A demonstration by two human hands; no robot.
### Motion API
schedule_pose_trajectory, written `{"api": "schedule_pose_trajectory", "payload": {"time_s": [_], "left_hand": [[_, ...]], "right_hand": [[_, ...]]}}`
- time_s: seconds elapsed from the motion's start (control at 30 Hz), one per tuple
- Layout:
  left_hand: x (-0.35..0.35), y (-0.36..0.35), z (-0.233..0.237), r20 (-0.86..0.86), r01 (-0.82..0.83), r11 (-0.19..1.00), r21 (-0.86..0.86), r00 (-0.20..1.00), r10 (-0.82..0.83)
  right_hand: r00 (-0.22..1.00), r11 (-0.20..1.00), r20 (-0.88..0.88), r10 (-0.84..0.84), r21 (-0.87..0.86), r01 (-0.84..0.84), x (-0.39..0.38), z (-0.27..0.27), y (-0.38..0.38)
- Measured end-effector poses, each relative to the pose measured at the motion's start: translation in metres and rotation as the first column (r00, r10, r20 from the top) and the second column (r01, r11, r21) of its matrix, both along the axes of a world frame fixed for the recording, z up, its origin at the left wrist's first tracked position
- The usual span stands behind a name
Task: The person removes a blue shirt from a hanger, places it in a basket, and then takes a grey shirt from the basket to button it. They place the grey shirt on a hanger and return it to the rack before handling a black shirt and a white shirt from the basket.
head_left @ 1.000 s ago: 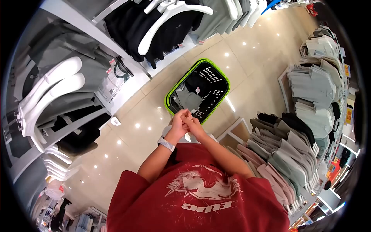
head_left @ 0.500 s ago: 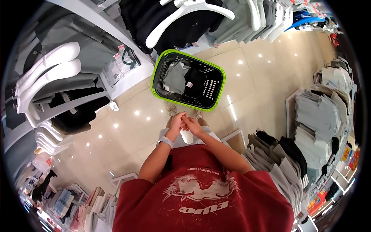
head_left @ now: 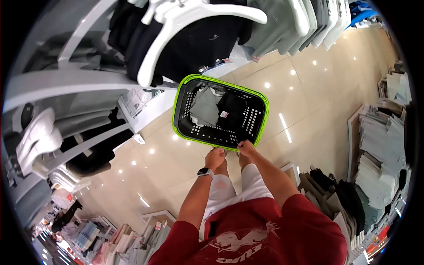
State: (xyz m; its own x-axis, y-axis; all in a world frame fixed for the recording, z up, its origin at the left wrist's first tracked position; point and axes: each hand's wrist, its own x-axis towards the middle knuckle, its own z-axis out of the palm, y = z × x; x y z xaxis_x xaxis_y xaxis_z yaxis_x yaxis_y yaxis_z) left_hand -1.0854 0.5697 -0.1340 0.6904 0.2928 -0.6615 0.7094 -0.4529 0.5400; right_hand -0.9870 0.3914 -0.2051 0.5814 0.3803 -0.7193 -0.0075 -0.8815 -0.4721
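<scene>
A black shopping basket (head_left: 245,136) with a bright green rim stands in front of my legs. Inside lie a folded grey garment (head_left: 205,107) and a black garment (head_left: 230,107) with a white tag. My right hand (head_left: 247,148) has its fingers curled over the near rim, towards the right corner. Just below that same rim, further left, my left hand (head_left: 215,159) is closed in a fist, and I cannot tell whether it holds anything. A smartwatch (head_left: 204,172) sits on my left wrist.
White hangers (head_left: 161,40) with black tops (head_left: 194,47) hang beyond the basket. Grey clothes (head_left: 271,28) hang beside them. A shelf unit (head_left: 154,110) stands left. Clothing racks (head_left: 375,154) line the right side. Shiny tiles (head_left: 304,97) cover the floor.
My hands were clasped together in front of me; now they are apart and up at the basket's near rim. The view has shifted, with the basket lower and larger in it.
</scene>
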Motion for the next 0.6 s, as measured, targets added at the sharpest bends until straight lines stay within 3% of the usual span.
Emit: {"api": "schedule_pose_trajectory", "payload": {"time_s": [0.1, 0.17, 0.23, 0.3, 0.4, 0.53, 0.6], "left_hand": [[0.026, -0.003, -0.055, 0.124, 0.082, 0.996, 0.038, 0.989, -0.086], [0.047, 0.0, -0.087, 0.099, 0.113, 0.993, 0.029, 0.988, -0.115], [0.062, 0.002, -0.121, 0.124, 0.099, 0.989, 0.109, 0.986, -0.112], [0.075, 0.002, -0.153, 0.083, 0.117, 0.987, 0.11, 0.988, -0.127], [0.085, -0.003, -0.178, -0.075, 0.225, 0.968, 0.109, 0.973, -0.218], [0.074, -0.01, -0.214, -0.049, 0.394, 0.909, 0.138, 0.919, -0.391], [0.067, -0.014, -0.232, -0.015, 0.4, 0.894, 0.199, 0.914, -0.406]], "right_hand": [[0.999, 0.999, -0.046, -0.015, 0.032, 0.017, 0.027, -0.025, 0.016], [0.995, 0.997, -0.057, 0.081, 0.003, -0.081, 0.041, -0.055, 0.026], [0.988, 0.996, -0.144, 0.058, -0.054, -0.066, 0.055, -0.081, 0.038], [0.976, 0.969, -0.159, 0.146, -0.176, -0.174, 0.064, -0.113, 0.046], [0.948, 0.934, -0.216, 0.232, -0.224, -0.279, 0.073, -0.167, 0.051], [0.916, 0.866, -0.173, 0.361, -0.303, -0.398, 0.077, -0.217, 0.052], [0.936, 0.883, -0.144, 0.32, -0.314, -0.35, 0.08, -0.242, 0.054]]}}
